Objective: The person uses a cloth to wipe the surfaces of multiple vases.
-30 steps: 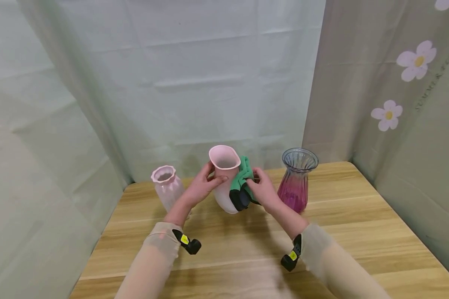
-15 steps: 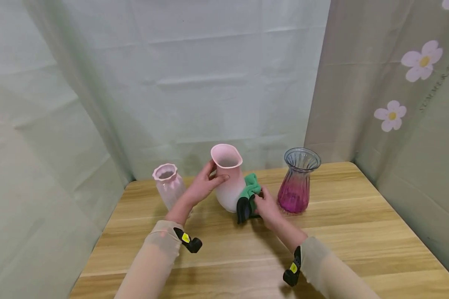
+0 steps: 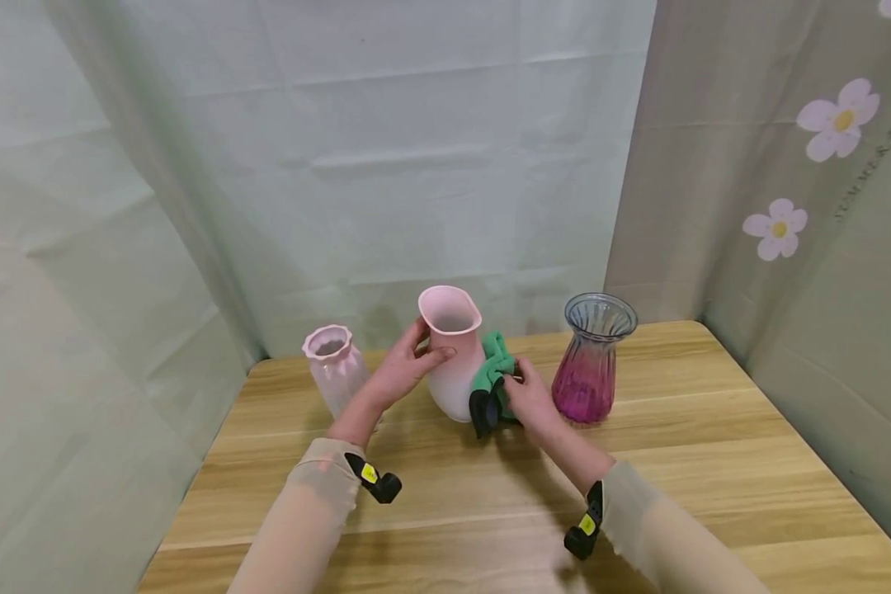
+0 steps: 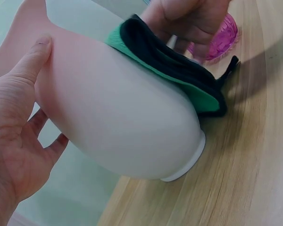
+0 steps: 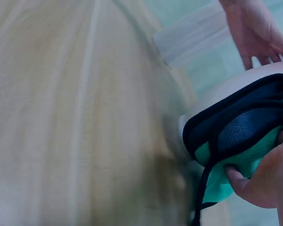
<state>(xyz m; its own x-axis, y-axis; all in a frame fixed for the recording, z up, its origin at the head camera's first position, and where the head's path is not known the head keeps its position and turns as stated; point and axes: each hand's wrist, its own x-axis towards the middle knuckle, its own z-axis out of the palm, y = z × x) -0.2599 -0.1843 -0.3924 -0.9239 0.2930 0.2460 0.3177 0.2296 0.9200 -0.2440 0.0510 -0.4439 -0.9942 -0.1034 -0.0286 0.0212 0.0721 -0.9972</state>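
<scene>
In the head view my left hand (image 3: 399, 373) grips the neck of a tall vase (image 3: 449, 394), pink at the flared mouth and fading to white below. Its thumb (image 4: 37, 49) lies across the near side of the neck in the left wrist view. My right hand (image 3: 530, 402) holds a bunched green cleaning cloth (image 3: 496, 367) with black edging and a dark reverse side. That cloth lies against the right side of the vase body, as the left wrist view also shows. Tilted in the left wrist view, the vase has its white foot (image 4: 186, 165) close over the table.
A pale pink vase (image 3: 336, 379) with a scalloped rim stands left, partly behind my left forearm. To the right is a ribbed glass vase (image 3: 585, 379), blue-grey above and magenta below. The wooden table (image 3: 445, 528) meets a hanging curtain (image 3: 416, 165) at the back.
My right hand and the cloth have moved down the vase's right side, then slightly back up. The left hand keeps its grip on the neck.
</scene>
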